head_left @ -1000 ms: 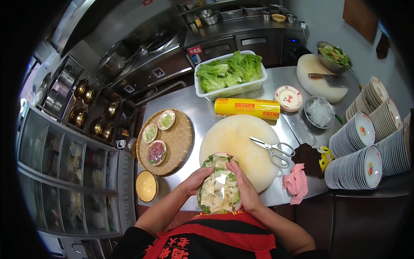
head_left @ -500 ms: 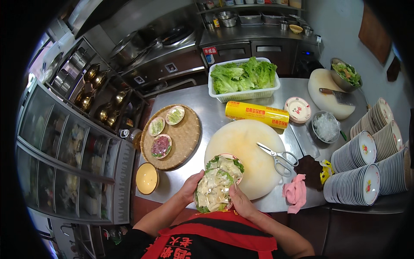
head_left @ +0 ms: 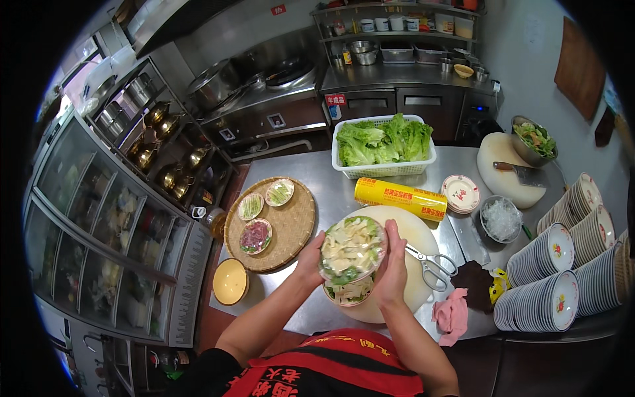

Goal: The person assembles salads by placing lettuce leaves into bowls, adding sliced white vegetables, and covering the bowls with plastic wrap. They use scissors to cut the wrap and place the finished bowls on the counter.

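Note:
Between both hands I hold a plate of pale slices over green leaves [head_left: 352,246], covered in clear film and tilted. My left hand [head_left: 309,262] grips its left edge. My right hand [head_left: 393,268] lies along the right edge, fingers pointing up. Partly hidden under the held plate, a second plate of similar food [head_left: 350,294] rests on the round white cutting board [head_left: 415,291]. Metal scissors [head_left: 433,266] lie at the board's right side. A yellow roll of cling film [head_left: 401,198] lies behind the board.
Left stand a woven tray [head_left: 284,231] with three small plates of food and a yellow bowl [head_left: 231,282]. Behind is a white basket [head_left: 387,169] of lettuce. Rightward are a pink cloth [head_left: 451,316], stacked plates [head_left: 537,301], and a cleaver [head_left: 521,173] on another board.
The held plate has moved away from my body and up over the other plate, which now shows below it. My right hand has turned upward along its edge. The view has tilted up.

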